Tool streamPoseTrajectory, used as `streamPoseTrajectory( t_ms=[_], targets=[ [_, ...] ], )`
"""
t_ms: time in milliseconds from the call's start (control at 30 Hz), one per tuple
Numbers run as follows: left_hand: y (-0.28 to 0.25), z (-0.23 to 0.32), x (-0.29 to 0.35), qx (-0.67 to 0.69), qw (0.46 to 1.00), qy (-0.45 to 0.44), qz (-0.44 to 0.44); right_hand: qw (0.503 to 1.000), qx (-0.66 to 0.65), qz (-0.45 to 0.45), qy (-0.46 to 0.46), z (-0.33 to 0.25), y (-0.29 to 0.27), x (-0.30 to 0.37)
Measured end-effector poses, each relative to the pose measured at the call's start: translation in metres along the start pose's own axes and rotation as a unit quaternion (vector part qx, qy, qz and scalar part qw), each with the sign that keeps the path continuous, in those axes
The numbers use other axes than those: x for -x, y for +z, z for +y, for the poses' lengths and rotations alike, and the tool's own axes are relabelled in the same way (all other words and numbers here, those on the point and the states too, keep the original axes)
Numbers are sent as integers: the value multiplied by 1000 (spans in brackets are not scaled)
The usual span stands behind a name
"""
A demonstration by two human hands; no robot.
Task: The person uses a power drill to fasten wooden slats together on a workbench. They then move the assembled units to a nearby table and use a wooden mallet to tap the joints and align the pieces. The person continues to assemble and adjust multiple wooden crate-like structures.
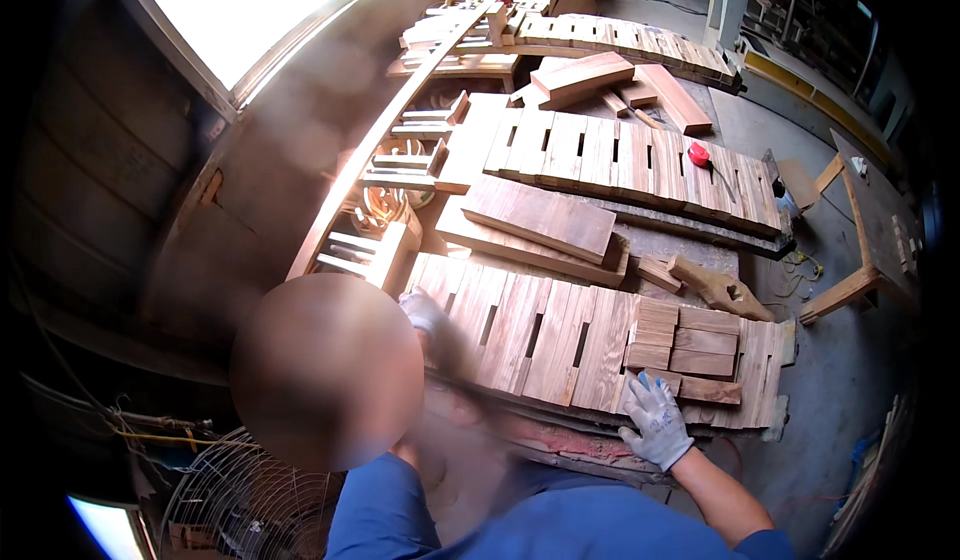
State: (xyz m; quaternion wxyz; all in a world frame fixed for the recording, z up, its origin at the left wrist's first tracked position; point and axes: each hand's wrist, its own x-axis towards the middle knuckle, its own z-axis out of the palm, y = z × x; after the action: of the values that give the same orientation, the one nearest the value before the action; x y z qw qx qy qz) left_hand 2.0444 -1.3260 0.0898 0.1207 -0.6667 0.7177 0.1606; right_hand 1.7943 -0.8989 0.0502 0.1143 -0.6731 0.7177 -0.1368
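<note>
A long row of wooden strips [510,335], with dark slots between some of them, lies across the bench before me. My right hand [657,425], in a pale work glove, rests at the row's near edge with its fingers stretched out, holding nothing. Its fingertips are beside a stack of short wood blocks [704,342] and a loose block [708,390]. My left hand [422,312], also gloved, is at the row's left end. A blurred round patch and haze cover part of it, so its fingers cannot be made out clearly.
Behind the row lie thick boards [540,218] and a shaped wooden piece [722,288]. A second slotted row [630,165] carries a red object [698,155]. A long wooden rail [400,110] runs along the left; a wire fan guard [250,495] stands lower left, a wooden frame [850,290] at right.
</note>
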Motion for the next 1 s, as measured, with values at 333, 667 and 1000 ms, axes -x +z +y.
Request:
streamPoseTrajectory(
  t_ms=[333, 667, 1000],
  targets=[
    [9, -85, -49, -27, 925, 104, 364, 999, -15, 10, 29, -6, -1, -6],
    [12, -125, -81, 30, 986, 26, 162, 999, 6, 5, 50, -14, 1, -4],
    [5, -134, -65, 53, 941, 140, 305, 999, -8, 10, 46, -15, 1, -9]
  ],
)
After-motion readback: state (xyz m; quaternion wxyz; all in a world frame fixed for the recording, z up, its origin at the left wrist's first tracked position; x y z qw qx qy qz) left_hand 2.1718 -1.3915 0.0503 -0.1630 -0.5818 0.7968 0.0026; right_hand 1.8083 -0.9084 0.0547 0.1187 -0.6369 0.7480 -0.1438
